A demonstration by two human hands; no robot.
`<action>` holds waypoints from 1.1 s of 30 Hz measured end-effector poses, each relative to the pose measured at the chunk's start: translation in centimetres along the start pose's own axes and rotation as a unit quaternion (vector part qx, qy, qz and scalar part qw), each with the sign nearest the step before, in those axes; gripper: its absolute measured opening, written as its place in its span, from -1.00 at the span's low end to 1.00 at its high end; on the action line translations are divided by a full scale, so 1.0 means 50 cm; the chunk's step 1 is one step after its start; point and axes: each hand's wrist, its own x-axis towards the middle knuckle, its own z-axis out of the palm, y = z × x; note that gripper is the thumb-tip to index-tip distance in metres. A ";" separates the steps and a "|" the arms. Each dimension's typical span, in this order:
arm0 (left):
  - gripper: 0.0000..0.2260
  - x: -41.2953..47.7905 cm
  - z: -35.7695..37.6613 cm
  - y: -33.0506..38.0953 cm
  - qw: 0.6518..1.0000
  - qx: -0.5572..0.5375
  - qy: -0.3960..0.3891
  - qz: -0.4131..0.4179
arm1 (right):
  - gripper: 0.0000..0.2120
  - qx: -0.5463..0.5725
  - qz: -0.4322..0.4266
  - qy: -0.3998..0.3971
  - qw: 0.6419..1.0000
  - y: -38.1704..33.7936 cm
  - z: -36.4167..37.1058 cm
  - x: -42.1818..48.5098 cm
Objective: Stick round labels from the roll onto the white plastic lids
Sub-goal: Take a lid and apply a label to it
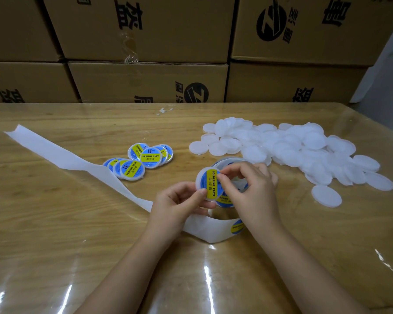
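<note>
Judging by its thinness, the white lid point(201, 180), just right of the frame's centre, is taken to be light, fairly stiff and slick — best held by the rim. Its lower edge is pinched by the left hand point(179, 200). The round label point(210, 185) on it is pinched at its edge by curled fingers point(224, 176) of the right hand point(251, 185) — just above the roll point(225, 202) on the tabletop point(55, 211).

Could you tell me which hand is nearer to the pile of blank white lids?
Right. The right hand sits close beside the pile of blank lids; the left hand is farther away, beyond the held lid.
</note>
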 end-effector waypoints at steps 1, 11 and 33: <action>-0.90 -0.001 0.001 0.001 1.000 0.000 -0.001 0.000 | -0.91 -0.007 -0.006 0.004 1.000 0.000 0.000 0.000; -0.83 0.003 -0.004 0.001 0.999 -0.035 0.010 -0.028 | -0.66 -0.082 -0.044 -0.004 0.996 0.006 -0.005 0.002; -0.81 0.006 -0.006 0.003 0.995 -0.091 0.001 -0.050 | -0.67 -0.004 -0.087 -0.043 0.995 -0.003 -0.004 0.003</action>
